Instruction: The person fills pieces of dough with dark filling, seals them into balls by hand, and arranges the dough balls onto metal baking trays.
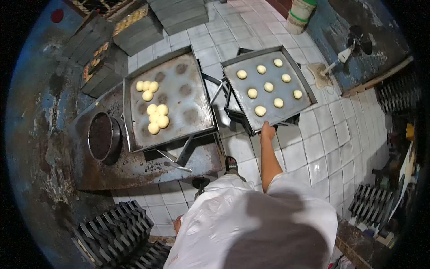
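My right hand [267,131] is closed on the near edge of the right metal tray [288,90], where several pale dough balls [268,87] sit spaced apart. Down beside the white shirt, my left hand [178,223] is only partly visible, its fingers mostly hidden; it is nearest to the shirt's left side. To the left, a second metal tray [174,102] holds two clusters of touching dough balls [159,117] on its left part. Dark round marks show across its surface.
A round dark pan [104,136] stands on the worn table [134,172] at left. Stacked grey boxes [139,31] are at the upper left. A fan [345,54] stands at upper right, near a whitish bucket [299,15]. Dark racks [114,228] lie lower left.
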The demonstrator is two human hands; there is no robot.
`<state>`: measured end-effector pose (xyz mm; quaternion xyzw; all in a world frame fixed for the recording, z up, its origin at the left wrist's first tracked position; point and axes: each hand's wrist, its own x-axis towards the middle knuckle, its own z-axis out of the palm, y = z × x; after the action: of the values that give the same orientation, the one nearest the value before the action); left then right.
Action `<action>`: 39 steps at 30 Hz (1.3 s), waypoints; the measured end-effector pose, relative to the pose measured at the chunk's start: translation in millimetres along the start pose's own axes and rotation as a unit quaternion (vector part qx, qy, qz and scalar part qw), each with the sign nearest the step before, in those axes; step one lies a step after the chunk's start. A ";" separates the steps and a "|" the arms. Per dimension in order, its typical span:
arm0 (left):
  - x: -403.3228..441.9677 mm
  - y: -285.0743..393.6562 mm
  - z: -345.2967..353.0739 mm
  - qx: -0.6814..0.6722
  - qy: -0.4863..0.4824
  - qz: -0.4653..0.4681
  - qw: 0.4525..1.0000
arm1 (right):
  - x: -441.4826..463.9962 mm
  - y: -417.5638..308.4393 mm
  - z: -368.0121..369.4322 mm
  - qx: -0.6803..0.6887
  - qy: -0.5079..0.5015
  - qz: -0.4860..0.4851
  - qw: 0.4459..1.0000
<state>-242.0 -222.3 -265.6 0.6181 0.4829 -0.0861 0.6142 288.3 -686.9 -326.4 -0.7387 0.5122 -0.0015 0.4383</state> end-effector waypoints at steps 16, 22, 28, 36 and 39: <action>-6.3 22.7 -4.2 -0.041 -0.016 -0.014 0.999 | 63.1 -84.6 -84.1 -0.488 -0.080 -0.374 0.785; -9.9 39.2 7.3 -0.079 -0.014 0.006 0.997 | 62.9 -8.6 -167.9 0.284 -0.333 -0.085 0.895; 0.6 25.8 -5.2 -0.056 -0.034 -0.029 0.997 | 65.3 98.2 -151.7 -0.288 -0.101 -0.098 0.947; 17.7 17.7 -30.7 -0.118 -0.073 -0.043 0.989 | 69.9 6.9 -9.6 0.039 0.008 -0.087 0.995; 11.2 18.5 -33.4 -0.140 -0.055 -0.029 0.988 | 77.1 7.0 -14.2 0.037 -0.008 -0.116 0.993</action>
<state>-239.4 -184.5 -253.2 0.5056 0.4736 -0.0694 0.7178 313.3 -755.2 -356.6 -0.7767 0.4188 -0.0652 0.4659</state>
